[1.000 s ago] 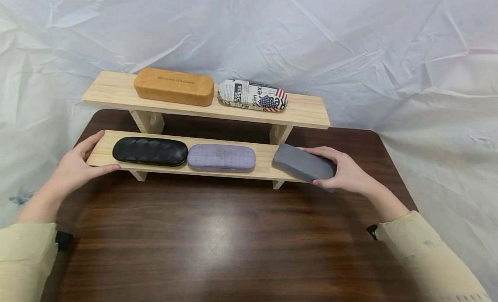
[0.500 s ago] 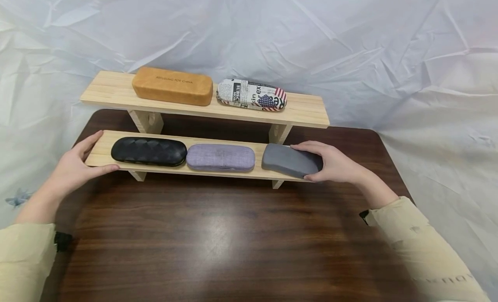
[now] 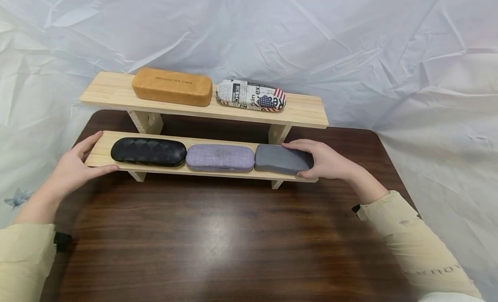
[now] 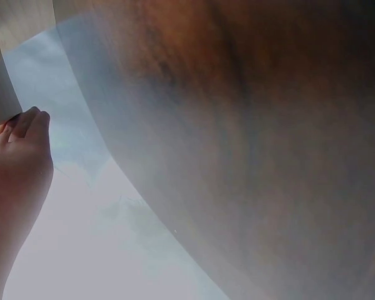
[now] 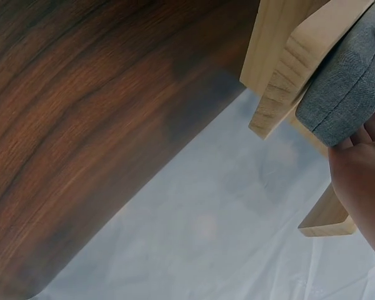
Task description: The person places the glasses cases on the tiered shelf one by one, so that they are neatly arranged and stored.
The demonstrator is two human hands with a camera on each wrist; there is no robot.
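Observation:
My right hand (image 3: 327, 160) grips the right end of a grey glasses case (image 3: 281, 158), thumb at the front and fingers behind. The case lies on the lower wooden shelf (image 3: 268, 175), its left end against a lilac glasses case (image 3: 220, 157). Left of that is a black quilted glasses case (image 3: 148, 151). My left hand (image 3: 78, 165) holds the left end of the lower shelf between thumb and fingers. In the right wrist view the grey case (image 5: 344, 94) shows its seam, with the palm at its end. The left wrist view shows part of the left hand (image 4: 19, 162) by the shelf end.
Behind, a raised wooden shelf (image 3: 307, 109) bears an orange-brown glasses case (image 3: 172, 86) and a newsprint-patterned glasses case (image 3: 251, 95). Both shelves stand at the back of a dark wooden table (image 3: 218, 241). White sheeting (image 3: 249, 33) hangs behind and at the sides.
My right hand has moved the grey case leftward along the lower shelf and straightened it. It was tilted over the front edge before and now meets the lilac case. The left hand stays put.

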